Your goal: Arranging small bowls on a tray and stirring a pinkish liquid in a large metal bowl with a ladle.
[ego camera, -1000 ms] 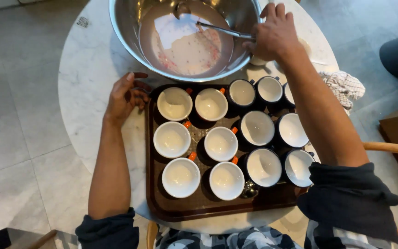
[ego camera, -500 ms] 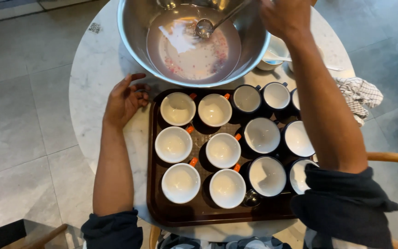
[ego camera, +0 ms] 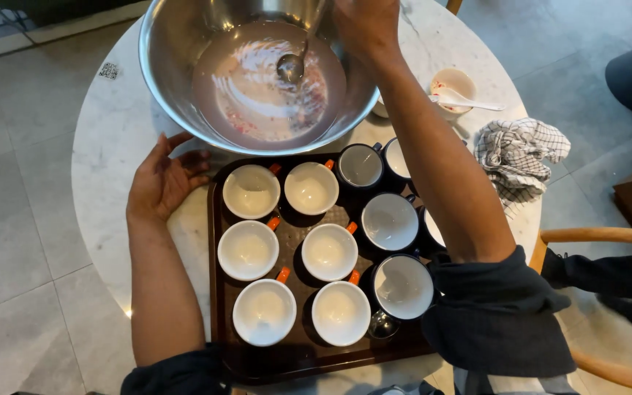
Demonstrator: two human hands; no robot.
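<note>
Your left hand (ego camera: 161, 181) lies flat and open on the round white marble table (ego camera: 104, 168), fingers spread and gripping nothing, its fingertips just beside the rim of the dark brown tray (ego camera: 217, 292) at the tray's ten o'clock corner. On that tray stand rows of cups: six white cups with orange handles (ego camera: 287, 249) fill the left two columns, and several dark-sided cups with white insides (ego camera: 390, 219) sit toward three o'clock, partly hidden under your right forearm. All the cups stand upright.

At twelve o'clock from the tray, touching or just overlapping its far edge, sits the large steel mixing bowl (ego camera: 177, 95) holding a shallow pool of pale pinkish liquid with reddish flecks. A metal spoon (ego camera: 291, 67) stands in the liquid, bowl end down, its handle rising toward your right hand (ego camera: 366, 28). That hand is curled shut around the spoon's handle above the bowl's one o'clock rim.

Farther right, at two o'clock from the tray, a small white bowl (ego camera: 453, 79) holds a white spoon (ego camera: 469, 102), and just beyond it lies a crumpled checked cloth (ego camera: 519, 153).
</note>
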